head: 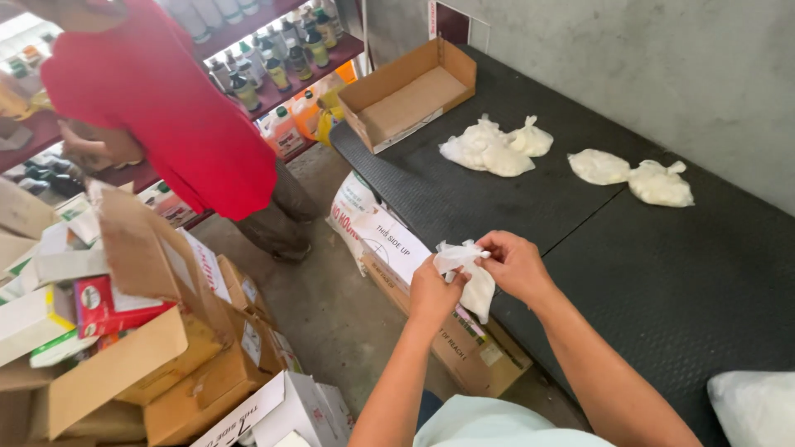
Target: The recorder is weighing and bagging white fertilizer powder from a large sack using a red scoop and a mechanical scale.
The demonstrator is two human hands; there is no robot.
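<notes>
Both hands meet over the near edge of a black rubber-matted platform [662,281], working the same small clear plastic bag of white powder [472,277]. The left hand [432,291] is closed on the bag's gathered neck from the left, and the right hand [515,265] pinches the twisted top of the plastic from the right, fingertips narrowed on it, so that the filled lower part of the bag hangs between them, just off the platform's edge. Farther back on the mat lie more tied bags of white powder: a cluster of them [495,147] towards the middle and a pair touching each other [633,175] to the right, well apart from the hands. An open, shallow brown cardboard box [408,95] sits at the platform's far left corner. A white sack-like bundle [754,406] shows at the lower right corner. Below the hands, a closed cardboard carton with a white printed top [439,306] stands on the concrete floor against the platform, with a white printed sack [352,207] behind it. To the left, a heap of opened cardboard cartons and coloured packets [141,331] crowds the floor. A person in a red shirt [161,108] stands beside shelves of bottles [281,58].
</notes>
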